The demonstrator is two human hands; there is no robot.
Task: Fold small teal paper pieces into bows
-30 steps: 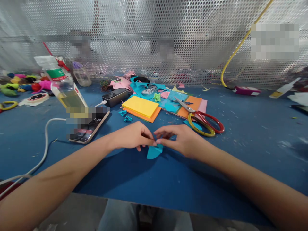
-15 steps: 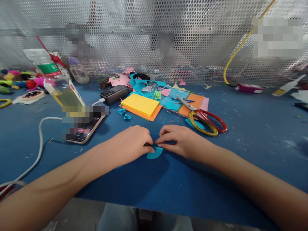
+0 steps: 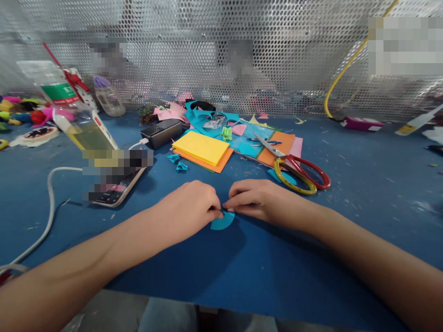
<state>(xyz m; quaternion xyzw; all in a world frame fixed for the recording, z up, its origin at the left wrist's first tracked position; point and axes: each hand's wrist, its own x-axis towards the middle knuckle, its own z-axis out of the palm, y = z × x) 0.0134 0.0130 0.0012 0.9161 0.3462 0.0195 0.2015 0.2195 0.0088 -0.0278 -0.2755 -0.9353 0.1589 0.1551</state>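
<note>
Between my hands is a small blue piece of paper (image 3: 222, 222) with a rounded lower edge, held low at the table. My left hand (image 3: 199, 203) pinches its upper left part between thumb and fingers. From the other side, my right hand (image 3: 254, 199) has its fingertips closed on the paper's top corner, close to the left fingertips. The fingers cover that upper part. Beyond my right hand lie scissors (image 3: 294, 170) with one yellow and one red handle, partly over another blue paper piece (image 3: 282, 176). Two small folded blue papers (image 3: 182, 166) rest beyond my left hand.
Yellow sheets (image 3: 202, 146) lie on orange ones at the middle. Behind them are paper scraps (image 3: 169, 112) and a black box (image 3: 162, 133) with a white cable. A phone (image 3: 119, 191) and a tilted bottle (image 3: 81, 122) stand left. A perforated metal screen (image 3: 194, 60) closes the back.
The camera view has shifted slightly. My right fingers sit a little closer together; both hands keep their pinch on the blue paper in nearly the same place.
</note>
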